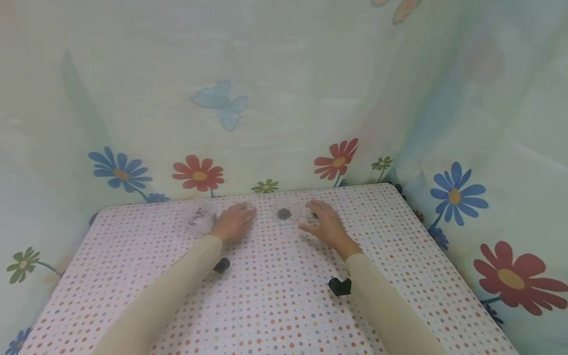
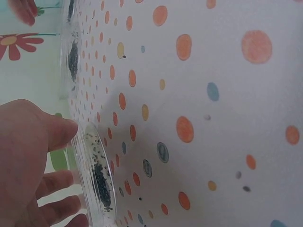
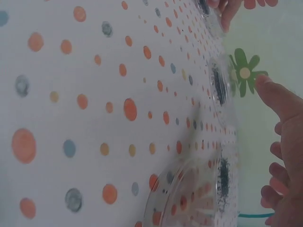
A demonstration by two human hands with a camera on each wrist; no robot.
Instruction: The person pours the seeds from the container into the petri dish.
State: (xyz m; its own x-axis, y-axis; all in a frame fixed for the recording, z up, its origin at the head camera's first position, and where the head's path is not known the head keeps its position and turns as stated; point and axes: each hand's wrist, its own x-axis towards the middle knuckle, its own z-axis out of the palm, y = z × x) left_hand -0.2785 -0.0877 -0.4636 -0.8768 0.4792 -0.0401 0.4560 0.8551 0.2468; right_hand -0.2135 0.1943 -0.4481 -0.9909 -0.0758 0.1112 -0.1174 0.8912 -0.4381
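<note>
My left hand (image 1: 232, 223) grips a clear round petri dish (image 2: 102, 189) by its rim; a patch of small black grains lies in it. In the left wrist view, its thumb sits at one edge and the fingers reach over the top. My right hand (image 1: 326, 227) hovers with spread fingers over another dish of black grains (image 3: 224, 177), partly hidden by the hand in the head view. Between the hands stands a third such dish (image 1: 284, 214). A clear round lid-like piece (image 3: 182, 198) appears close to the camera in the right wrist view.
Left of the left hand stands a clear container (image 1: 199, 219) with speckled contents. The dotted table (image 1: 266, 296) has its back edge against a flowered curtain (image 1: 284, 123). A few stray grains lie on the cloth. Black heart-shaped pieces (image 1: 340, 286) show beside both sleeves.
</note>
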